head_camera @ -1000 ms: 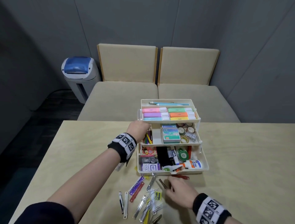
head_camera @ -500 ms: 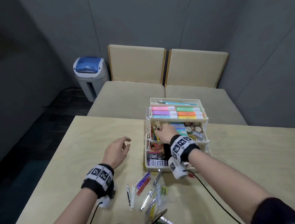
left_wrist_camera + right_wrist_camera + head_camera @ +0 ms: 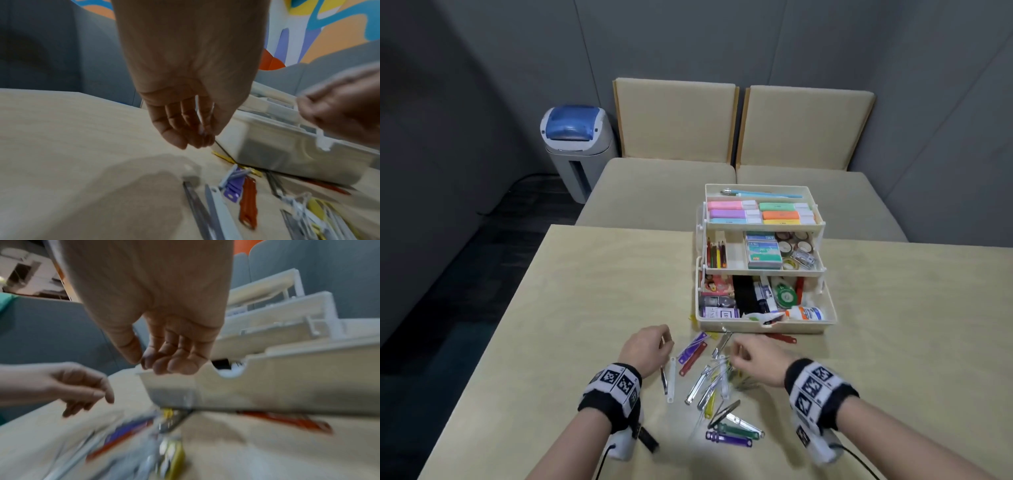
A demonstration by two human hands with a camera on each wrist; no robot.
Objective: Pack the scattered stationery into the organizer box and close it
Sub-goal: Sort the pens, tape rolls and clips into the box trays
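The cream organizer box stands open on the table, its three tiers stepped back and full of highlighters, pencils, staples, tape and glue. In front of it lie scattered paper fasteners: metal strips, a purple one, a red one and a white strip. My left hand hovers over the heap's left edge, fingers loosely curled, nothing visibly held. My right hand hangs over the heap's right side, just short of the box front, its fingers relaxed and empty.
More fasteners, green and purple, lie nearer to me, and a red one sits against the box front. The wooden table ends at the left. Beyond it stand a beige bench and a blue-lidded bin.
My right hand has come back from the box's middle tier to the fastener heap. My left hand moved from the table's left side towards the heap.
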